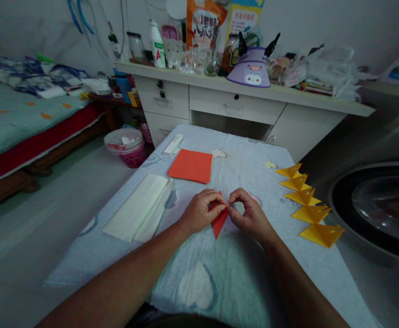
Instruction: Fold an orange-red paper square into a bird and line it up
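Observation:
A small folded piece of red paper (219, 223) is held up over the cloth-covered table, its pointed end toward me. My left hand (204, 209) is closed on its left side, thumb and fingers pinching near the top. From the right, my right hand (249, 214) pinches at the paper's upper right edge, thumb and index finger pressed together. The fingers hide much of the upper folds. Beyond my left hand lies a stack of square red paper sheets (191, 166). Several folded yellow paper pieces (307, 197) stand in a row to the right.
On the table's left lie a folded white cloth or paper (136, 207) and a white box (173, 144). A cluttered white desk (233, 102) stands behind. To the left are a pink waste bin (131, 152) and a bed (25, 114); a round-doored machine (380, 196) is at right.

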Tool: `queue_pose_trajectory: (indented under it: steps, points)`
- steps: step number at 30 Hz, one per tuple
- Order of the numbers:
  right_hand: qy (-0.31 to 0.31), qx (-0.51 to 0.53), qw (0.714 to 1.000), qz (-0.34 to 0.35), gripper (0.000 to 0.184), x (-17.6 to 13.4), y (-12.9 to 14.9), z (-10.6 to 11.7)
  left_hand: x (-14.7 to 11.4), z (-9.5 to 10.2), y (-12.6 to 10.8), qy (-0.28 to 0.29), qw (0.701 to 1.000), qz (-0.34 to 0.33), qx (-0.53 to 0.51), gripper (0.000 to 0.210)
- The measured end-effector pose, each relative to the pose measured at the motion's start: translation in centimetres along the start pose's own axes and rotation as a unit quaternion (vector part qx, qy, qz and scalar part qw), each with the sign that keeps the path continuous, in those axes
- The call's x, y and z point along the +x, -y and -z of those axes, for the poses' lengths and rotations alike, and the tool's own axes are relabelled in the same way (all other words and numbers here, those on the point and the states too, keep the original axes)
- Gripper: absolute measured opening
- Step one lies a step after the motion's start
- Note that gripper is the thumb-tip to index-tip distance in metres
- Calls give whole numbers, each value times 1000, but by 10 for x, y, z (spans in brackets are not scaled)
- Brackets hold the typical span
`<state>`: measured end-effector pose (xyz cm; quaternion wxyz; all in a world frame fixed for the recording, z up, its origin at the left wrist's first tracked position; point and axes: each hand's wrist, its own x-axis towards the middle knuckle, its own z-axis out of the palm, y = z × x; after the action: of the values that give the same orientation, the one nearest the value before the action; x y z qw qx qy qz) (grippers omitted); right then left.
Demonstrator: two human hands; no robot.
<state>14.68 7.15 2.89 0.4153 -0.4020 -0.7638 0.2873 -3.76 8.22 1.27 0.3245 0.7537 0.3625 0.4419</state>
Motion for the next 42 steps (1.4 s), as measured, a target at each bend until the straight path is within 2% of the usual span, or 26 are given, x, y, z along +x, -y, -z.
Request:
queue_pose_trajectory:
  steps: [4,7,13,21,31,37,42]
  points:
    - [-10,-28,998,52,16,0,1,-5,1,-1,0,-9,1000,7,-5,11]
    - [-15,-40,997,64,16,0,1,-6,1,-1,0,-13,1000,10,-8,13]
    - [-25,-55,997,49,12,0,1,-4,0,-1,2,-7,1000,6,8,12]
    - [-9,-71,997,23,8,1,7,-1,0,0,1,-2,999,-14,34,13]
    - [13,-47,999,11,8,0,7,1,0,2,0,4,1000,-14,23,11]
    - [-10,-34,999,-21,4,-1,3,0,2,2,-2,-4,1000,-7,27,9]
    - [16,-26,999,-39,6,-1,1,0,1,2,0,-6,1000,-7,26,9]
